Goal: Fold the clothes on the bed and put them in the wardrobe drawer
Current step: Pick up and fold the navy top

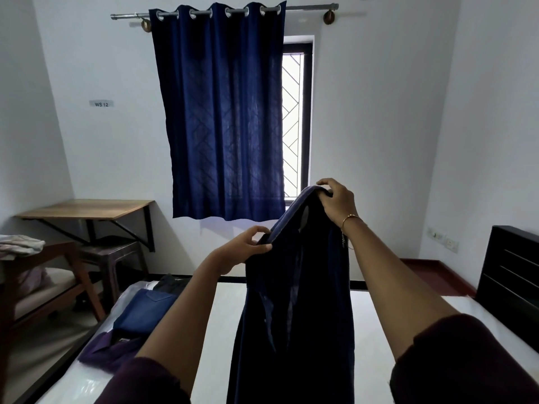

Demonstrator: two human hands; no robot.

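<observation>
Head view: I'm holding a dark blue garment [294, 301] up over the bed [376, 339], its top edge in the air and the rest hanging down. My left hand [248, 246] pinches one top corner, my right hand [335, 199] grips the other, higher up, both grips closed on cloth. Step in hand looks like shaking it out and finding the edges before folding. Next move probably: level both corners, lay it flat on the bed, fold. Folded clothes [140, 319] already sit at the bed's left edge. Wardrobe drawer not visible.
</observation>
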